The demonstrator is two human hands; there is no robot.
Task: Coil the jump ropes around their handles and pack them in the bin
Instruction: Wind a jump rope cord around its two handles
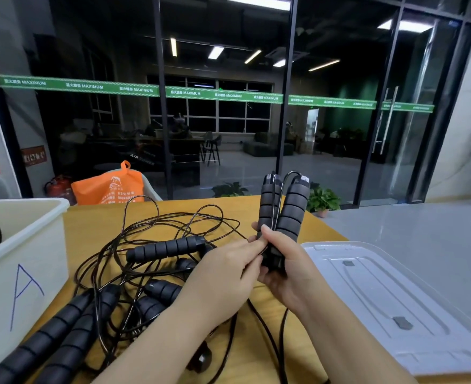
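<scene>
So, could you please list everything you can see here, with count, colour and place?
held handles: two, black foam, upright and side by side in the hands
loose jump ropes: several, exact count unclear, black, tangled on the table's left half
bin: one, white, marked with a blue A, far left, a black cord inside
lid: one, clear plastic, flat on the right
table: one, yellow wood, under everything
orange bag: one, behind the table
potted plant: one, green, on the floor beyond the table
left hand: pinches the cord at the handles' lower part
right hand: grips the handles' lower ends
</scene>
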